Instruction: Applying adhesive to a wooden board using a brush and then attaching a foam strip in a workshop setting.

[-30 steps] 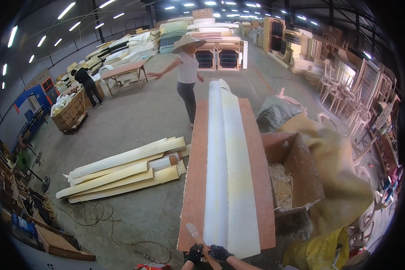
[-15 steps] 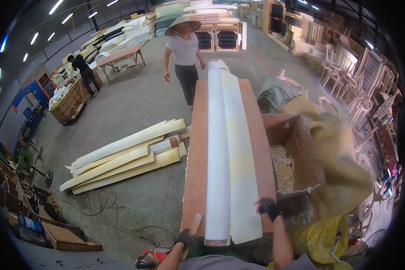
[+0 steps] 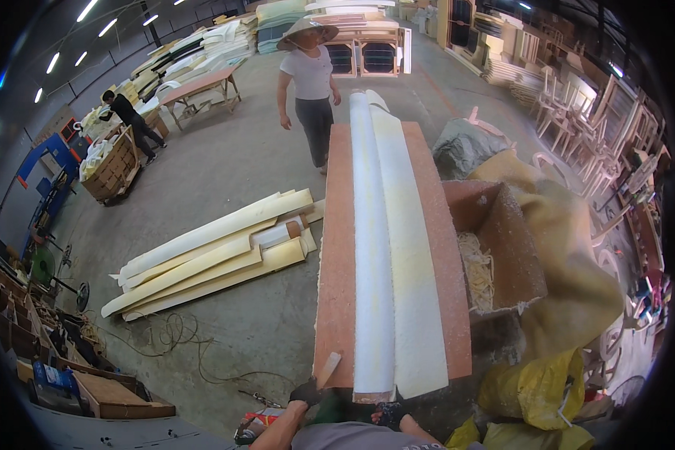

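A long white foam-covered piece (image 3: 373, 247) lies lengthwise on a narrow reddish-brown table (image 3: 339, 255). A wide, pale yellowish foam flap (image 3: 412, 285) spreads flat along its right side. My left hand (image 3: 306, 391), in a dark glove, is closed around a flat pale strip (image 3: 328, 369), whose upper end rests over the table's near left corner. My right hand (image 3: 388, 414), also dark-gloved, is low at the near end of the white piece, close to my body. Its fingers are too hidden to tell whether they grip anything.
Several foam-covered lengths (image 3: 210, 255) lie stacked on the floor at left. An open brown box (image 3: 502, 255) with pale scraps stands against the table's right side, beside a tan sheet (image 3: 570, 255) and yellow sacks (image 3: 532, 386). A person in a conical hat (image 3: 311, 82) stands beyond the table.
My right hand has moved down and left, from over the flap's near right corner to the white piece's near end. My left hand keeps hold of the strip. The view has shifted slightly.
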Available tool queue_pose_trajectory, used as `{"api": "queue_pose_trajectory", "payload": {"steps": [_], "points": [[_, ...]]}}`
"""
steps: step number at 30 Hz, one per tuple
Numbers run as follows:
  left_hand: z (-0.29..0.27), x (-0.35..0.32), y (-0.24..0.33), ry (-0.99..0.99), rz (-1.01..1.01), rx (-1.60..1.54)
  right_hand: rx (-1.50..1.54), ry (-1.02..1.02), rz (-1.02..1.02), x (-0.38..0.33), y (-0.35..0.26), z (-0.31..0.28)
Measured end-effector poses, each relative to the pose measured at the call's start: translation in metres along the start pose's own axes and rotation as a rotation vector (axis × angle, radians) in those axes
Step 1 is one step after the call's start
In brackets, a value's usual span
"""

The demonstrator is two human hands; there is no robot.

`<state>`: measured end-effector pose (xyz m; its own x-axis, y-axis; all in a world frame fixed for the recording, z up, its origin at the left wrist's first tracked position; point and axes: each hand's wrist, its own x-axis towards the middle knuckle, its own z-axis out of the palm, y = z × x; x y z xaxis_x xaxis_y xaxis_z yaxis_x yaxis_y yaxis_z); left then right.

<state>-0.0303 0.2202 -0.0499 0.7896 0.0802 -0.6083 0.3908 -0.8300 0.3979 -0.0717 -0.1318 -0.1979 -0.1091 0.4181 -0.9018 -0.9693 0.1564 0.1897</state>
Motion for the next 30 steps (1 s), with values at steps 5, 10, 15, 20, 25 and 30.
{"api": "queue_pose_trajectory", "payload": {"steps": [5, 10, 15, 20, 25, 30], "points": [[-0.022, -0.005, -0.006, -0.059, 0.081, 0.068, 0.069, -0.079, -0.297, 0.009, 0.005, 0.005], [-0.055, -0.043, 0.024, -0.078, -0.010, 0.125, 0.218, -0.107, -0.259, 0.010, 0.018, 0.000], [-0.069, -0.061, 0.034, 0.064, -0.045, 0.238, 0.106, -0.087, -0.313, 0.025, 0.021, -0.009], [-0.094, -0.060, 0.050, 0.075, 0.064, 0.266, 0.309, -0.255, -0.250, 0.005, 0.006, -0.001], [-0.116, -0.059, 0.069, -0.063, 0.088, 0.231, 0.333, -0.391, -0.316, -0.039, -0.048, 0.041], [-0.113, -0.101, 0.086, 0.018, 0.057, 0.053, 0.230, -0.505, -0.502, -0.094, -0.163, 0.135]]}}
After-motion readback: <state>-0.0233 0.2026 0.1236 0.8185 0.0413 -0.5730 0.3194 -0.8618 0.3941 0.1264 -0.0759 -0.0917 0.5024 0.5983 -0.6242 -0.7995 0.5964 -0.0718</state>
